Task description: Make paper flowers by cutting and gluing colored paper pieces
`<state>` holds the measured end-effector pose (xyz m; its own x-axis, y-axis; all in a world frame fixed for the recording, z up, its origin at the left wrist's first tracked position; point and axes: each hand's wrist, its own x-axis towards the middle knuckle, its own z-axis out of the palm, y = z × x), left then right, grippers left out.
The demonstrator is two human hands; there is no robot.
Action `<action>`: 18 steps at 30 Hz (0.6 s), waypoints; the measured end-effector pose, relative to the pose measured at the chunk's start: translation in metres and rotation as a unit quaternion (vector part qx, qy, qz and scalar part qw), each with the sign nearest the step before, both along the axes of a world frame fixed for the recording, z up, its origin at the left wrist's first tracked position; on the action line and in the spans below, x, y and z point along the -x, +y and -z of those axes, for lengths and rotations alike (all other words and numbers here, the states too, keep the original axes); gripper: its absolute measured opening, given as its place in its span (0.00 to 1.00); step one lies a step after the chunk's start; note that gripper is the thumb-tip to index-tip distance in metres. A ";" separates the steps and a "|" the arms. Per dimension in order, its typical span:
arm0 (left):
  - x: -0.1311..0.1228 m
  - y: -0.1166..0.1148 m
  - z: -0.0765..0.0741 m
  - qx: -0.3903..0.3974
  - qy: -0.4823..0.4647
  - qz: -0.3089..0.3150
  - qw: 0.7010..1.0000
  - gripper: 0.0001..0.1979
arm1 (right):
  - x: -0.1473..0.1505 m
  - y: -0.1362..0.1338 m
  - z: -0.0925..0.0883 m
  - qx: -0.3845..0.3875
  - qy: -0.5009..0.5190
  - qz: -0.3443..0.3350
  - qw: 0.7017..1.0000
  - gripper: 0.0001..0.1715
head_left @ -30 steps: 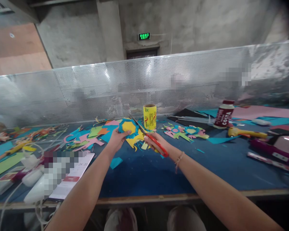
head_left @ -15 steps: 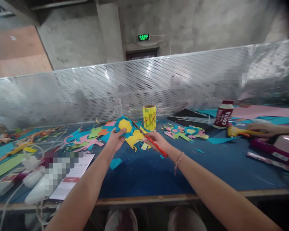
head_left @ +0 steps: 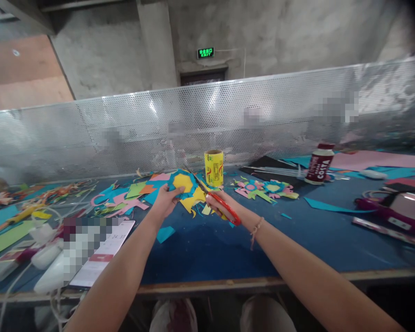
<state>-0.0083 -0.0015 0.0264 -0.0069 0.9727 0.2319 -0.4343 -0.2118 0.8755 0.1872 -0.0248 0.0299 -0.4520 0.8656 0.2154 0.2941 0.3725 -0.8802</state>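
Note:
My left hand (head_left: 166, 201) pinches a paper flower (head_left: 182, 181) with a yellow centre and a teal rim, held a little above the blue table (head_left: 207, 249). My right hand (head_left: 224, 204) grips red-handled scissors (head_left: 217, 203); their blades point up-left and reach the flower's right edge. Yellow paper offcuts (head_left: 193, 199) lie under the flower between both hands. A yellow tape roll (head_left: 214, 168) stands upright just behind the scissors' tips.
Finished paper flowers (head_left: 266, 188) lie right of the roll. A Costa bottle (head_left: 319, 163), a purple tool (head_left: 394, 210) and pink sheets sit at the right. Coloured scraps (head_left: 124, 196), a phone (head_left: 100, 253) and white cables cover the left. A perforated metal screen (head_left: 207, 124) backs the table.
Another person's hand took away the yellow-handled tool from the right of the table. My hands have stayed in place, turning the flower slightly against the scissors.

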 end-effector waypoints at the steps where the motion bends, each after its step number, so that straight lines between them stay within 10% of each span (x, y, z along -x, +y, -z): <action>1: 0.001 0.000 0.000 0.001 0.001 0.002 1.000 0.14 | 0.000 0.000 0.000 0.005 -0.001 0.000 1.000 0.25; 18: -0.007 -0.001 0.002 -0.036 -0.026 -0.020 0.999 0.15 | 0.007 0.006 0.004 0.061 0.032 0.033 0.997 0.25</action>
<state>-0.0014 -0.0021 0.0245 -0.0590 0.9520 0.3004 -0.4682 -0.2921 0.8340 0.1801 -0.0187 0.0260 -0.3820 0.9145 0.1332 0.2564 0.2433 -0.9354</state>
